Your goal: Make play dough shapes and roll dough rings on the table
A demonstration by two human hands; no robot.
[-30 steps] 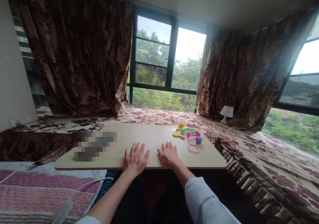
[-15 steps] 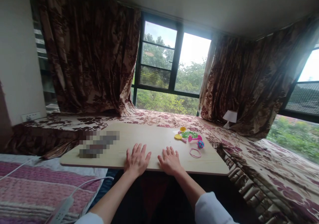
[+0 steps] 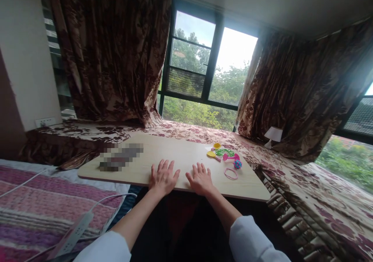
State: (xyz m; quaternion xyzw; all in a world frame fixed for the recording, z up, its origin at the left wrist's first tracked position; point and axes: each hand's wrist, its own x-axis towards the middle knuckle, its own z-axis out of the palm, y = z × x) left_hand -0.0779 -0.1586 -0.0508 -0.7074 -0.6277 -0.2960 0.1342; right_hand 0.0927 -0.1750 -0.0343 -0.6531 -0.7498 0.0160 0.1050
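Both palms face down on a light wooden tabletop (image 3: 175,149) at its near edge. My left hand (image 3: 163,177) lies flat with fingers spread, holding nothing. Beside it, my right hand (image 3: 200,179) rests the same way, open and with nothing in it. To the right of my right hand lies a pink ring-shaped band (image 3: 230,173). Beyond it are a blue and pink knobbly ball (image 3: 237,164), a pink dumbbell-shaped toy (image 3: 231,157), a green tangled chain or cord (image 3: 224,152) and two yellow-headed pieces (image 3: 213,154) with pinkish handles. No object touches either hand.
A blurred-out dark item (image 3: 121,157) lies on the table's left side. A white power strip (image 3: 76,231) with cables rests on the striped bedding (image 3: 35,199) at the lower left. A small white lamp (image 3: 273,134) stands on the flower-patterned ledge cover (image 3: 291,161) near the curtain.
The camera view has tilted and shifted slightly, so the table appears a little higher and further right. Both hands stay flat on the tabletop, and the toys have not moved on it.
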